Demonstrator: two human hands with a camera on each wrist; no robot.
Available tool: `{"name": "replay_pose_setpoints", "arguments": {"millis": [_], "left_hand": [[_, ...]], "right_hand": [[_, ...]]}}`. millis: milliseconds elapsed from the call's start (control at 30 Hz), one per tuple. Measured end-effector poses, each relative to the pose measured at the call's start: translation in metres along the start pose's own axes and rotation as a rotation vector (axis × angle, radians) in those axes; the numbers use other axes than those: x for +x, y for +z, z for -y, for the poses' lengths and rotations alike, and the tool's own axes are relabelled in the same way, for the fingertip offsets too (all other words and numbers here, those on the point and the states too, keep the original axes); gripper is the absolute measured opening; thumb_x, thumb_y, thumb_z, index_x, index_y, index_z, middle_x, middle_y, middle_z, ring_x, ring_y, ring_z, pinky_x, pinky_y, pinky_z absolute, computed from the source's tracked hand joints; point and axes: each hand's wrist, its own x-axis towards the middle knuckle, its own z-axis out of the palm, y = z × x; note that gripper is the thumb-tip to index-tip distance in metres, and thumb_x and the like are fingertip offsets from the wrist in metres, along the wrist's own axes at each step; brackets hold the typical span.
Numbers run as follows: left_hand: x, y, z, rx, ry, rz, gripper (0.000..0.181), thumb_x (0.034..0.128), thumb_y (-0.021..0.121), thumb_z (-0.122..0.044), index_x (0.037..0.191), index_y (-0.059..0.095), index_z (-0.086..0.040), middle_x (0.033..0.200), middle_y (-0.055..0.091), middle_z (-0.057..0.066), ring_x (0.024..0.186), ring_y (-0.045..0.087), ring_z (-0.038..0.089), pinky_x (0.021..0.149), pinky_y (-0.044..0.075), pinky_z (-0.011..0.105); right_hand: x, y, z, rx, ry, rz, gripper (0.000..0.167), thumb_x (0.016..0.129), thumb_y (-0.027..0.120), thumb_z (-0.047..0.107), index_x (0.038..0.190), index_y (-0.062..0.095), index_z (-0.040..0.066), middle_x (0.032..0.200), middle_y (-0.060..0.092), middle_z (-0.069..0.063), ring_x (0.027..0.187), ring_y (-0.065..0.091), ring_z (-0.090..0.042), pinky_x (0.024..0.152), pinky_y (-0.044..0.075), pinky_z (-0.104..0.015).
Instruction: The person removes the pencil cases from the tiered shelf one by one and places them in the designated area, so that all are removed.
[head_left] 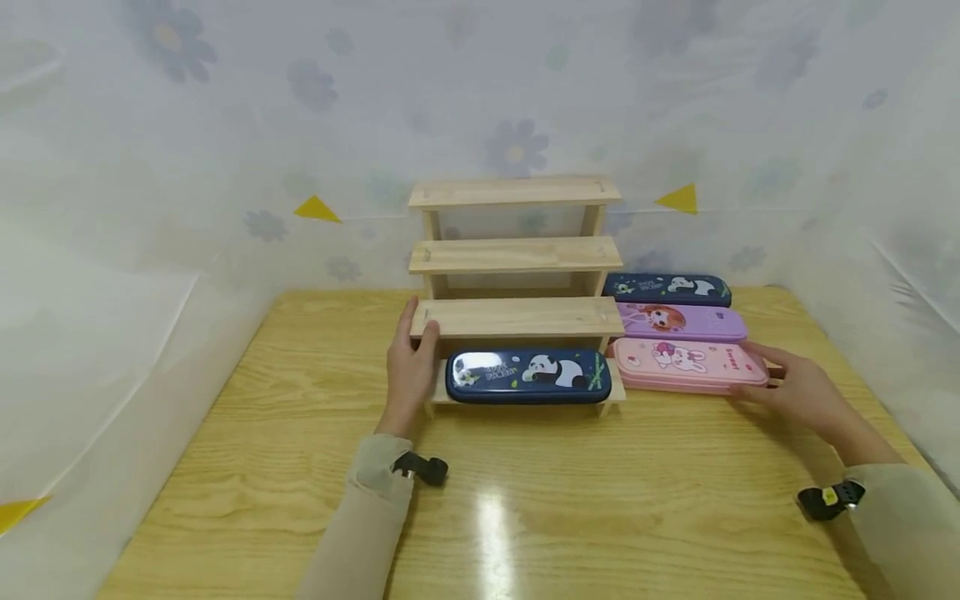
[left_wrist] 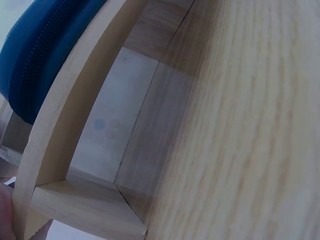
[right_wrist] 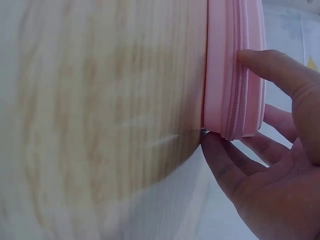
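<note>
Grasping seems in hand: the right hand point(head_left: 806, 393) pinches the pink, rounded-oblong zip case point(head_left: 686, 367), right of centre; the left hand point(head_left: 409, 367) grips the pale wooden tiered rack point(head_left: 517, 318), mid-frame. Lifting would need a steady pinch.

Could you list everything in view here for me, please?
wooden stand: 1, pale, mid-table
front panda case: 1, dark blue, on the stand's bottom
pink case: 1, pink, right of the stand
purple case: 1, purple, behind pink case
rear panda case: 1, dark blue, behind purple case
table: 1, yellowish wood, underneath
backdrop: 1, whitish, flowered, behind and beside table
triangles: 3, yellow, on backdrop
wrist gadgets: 2, black, at the cuffs
sleeves: 2, beige, foreground
left hand: 1, bare, gripping the stand's left side
right hand: 1, bare, holding pink case's right end
</note>
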Motion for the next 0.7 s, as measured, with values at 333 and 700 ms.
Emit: {"name": "replay_pose_setpoints", "arguments": {"millis": [333, 700], "left_hand": [[0.000, 0.000, 0.001, 0.001, -0.011, 0.001, 0.059, 0.1018, 0.045, -0.051, 0.156, 0.027, -0.036, 0.158, 0.030, -0.004, 0.143, 0.029, 0.020, 0.117, 0.024, 0.042], [0.000, 0.000, -0.001, 0.010, -0.013, 0.000, 0.059, 0.1018, 0.045, -0.051, 0.156, 0.027, -0.035, 0.159, 0.029, -0.005, 0.144, 0.028, 0.019, 0.118, 0.023, 0.042]], "right_hand": [[0.003, 0.000, 0.006, 0.010, -0.027, 0.028, 0.100, 0.086, 0.071, 0.052, 0.155, 0.021, 0.000, 0.147, 0.025, -0.042, 0.123, 0.035, -0.064, 0.096, 0.038, -0.070], [-0.008, -0.005, 0.014, 0.105, -0.086, -0.108, 0.088, 0.091, 0.070, 0.041, 0.156, 0.024, 0.003, 0.152, 0.023, -0.036, 0.134, 0.022, -0.059, 0.098, 0.029, -0.075]]}}
